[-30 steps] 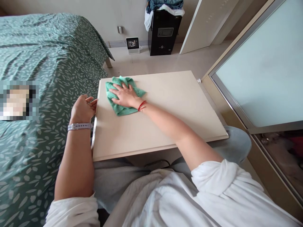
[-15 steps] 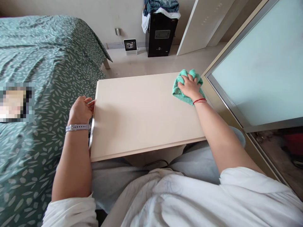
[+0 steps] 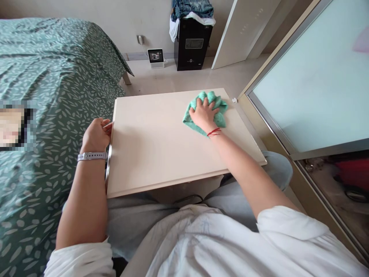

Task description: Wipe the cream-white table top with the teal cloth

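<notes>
A flat, cream rectangular tabletop [image 3: 155, 142] lies in front of me, above my thighs. My right hand [image 3: 204, 114] is spread over a crumpled green cloth [image 3: 191, 117], pressing it onto the surface right of the middle, towards the far edge. A red string circles that wrist. At the left edge, my left hand [image 3: 96, 134] has its fingers curled in against the tabletop's side, their tips partly hidden. That wrist wears a pale strap. A shiny metal strip [image 3: 108, 163] shows along the same edge, below the hand.
A bed with a green leaf-patterned cover [image 3: 57, 115] stands close on the left. Frosted sliding doors [image 3: 311, 84] run along the right. Beyond the tabletop are a small screen [image 3: 156, 56] and a black safe [image 3: 190, 48] topped with clothes [image 3: 193, 8].
My right hand has slid the green cloth leftward and slightly nearer across the tabletop, from its far right corner. The left hand stays at the left edge. The view has shifted slightly.
</notes>
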Motion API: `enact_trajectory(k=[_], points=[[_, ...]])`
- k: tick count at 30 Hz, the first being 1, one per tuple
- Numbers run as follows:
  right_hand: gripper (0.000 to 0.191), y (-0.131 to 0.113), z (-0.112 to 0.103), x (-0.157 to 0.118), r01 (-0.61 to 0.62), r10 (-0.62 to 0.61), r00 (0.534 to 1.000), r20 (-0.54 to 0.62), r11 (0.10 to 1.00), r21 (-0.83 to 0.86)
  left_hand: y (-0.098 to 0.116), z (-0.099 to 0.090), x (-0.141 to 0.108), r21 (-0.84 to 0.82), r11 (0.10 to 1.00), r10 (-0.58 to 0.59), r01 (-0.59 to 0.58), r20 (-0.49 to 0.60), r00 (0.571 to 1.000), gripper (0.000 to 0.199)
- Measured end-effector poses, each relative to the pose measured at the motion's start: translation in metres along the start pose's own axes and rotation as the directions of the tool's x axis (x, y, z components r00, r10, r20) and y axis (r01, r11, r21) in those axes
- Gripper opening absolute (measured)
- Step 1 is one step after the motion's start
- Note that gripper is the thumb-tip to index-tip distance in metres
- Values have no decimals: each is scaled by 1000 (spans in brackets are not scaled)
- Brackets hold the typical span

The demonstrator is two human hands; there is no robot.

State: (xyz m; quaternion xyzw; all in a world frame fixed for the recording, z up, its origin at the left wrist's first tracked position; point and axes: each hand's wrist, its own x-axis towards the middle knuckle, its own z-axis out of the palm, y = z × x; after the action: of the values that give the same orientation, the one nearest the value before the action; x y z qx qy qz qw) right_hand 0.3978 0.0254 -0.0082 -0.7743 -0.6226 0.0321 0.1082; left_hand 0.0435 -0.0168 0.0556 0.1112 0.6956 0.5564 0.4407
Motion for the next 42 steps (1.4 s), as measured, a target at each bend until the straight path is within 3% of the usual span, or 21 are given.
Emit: enact_trajectory(k=[7, 13, 19, 25, 28, 34, 37, 42], points=[[75, -121, 6, -34, 317, -330, 941, 81, 938, 138, 8, -3, -11, 21, 999, -45, 45, -6, 999, 30], [78, -200, 10, -69, 562, -579, 799, 163, 815, 137, 13, -4, -19, 51, 997, -60, 60, 15, 998, 37], [78, -226, 24, -84, 754, -790, 603, 111, 610, 244, 13, -2, -23, 32, 999, -31, 30, 21, 999, 35], [70, -214, 28, -84, 829, -856, 495, 149, 517, 214, 15, -2, -29, 3, 999, -38, 38, 25, 999, 31], [69, -202, 28, -82, 812, -845, 517, 137, 535, 234, 17, -3, -29, 46, 999, -30, 29, 13, 999, 35], [77, -159, 13, -63, 714, -754, 628, 193, 657, 242, 15, -3, -29, 76, 997, -24, 24, -5, 1000, 35], [79, -117, 2, -45, 641, -675, 706, 215, 738, 211, 14, -3, -25, 56, 998, -13, 13, -4, 1000, 33], [80, -27, -10, -12, 459, -475, 860, 186, 880, 126, 14, -4, -17, 69, 997, -19, 19, 3, 1000, 24]])
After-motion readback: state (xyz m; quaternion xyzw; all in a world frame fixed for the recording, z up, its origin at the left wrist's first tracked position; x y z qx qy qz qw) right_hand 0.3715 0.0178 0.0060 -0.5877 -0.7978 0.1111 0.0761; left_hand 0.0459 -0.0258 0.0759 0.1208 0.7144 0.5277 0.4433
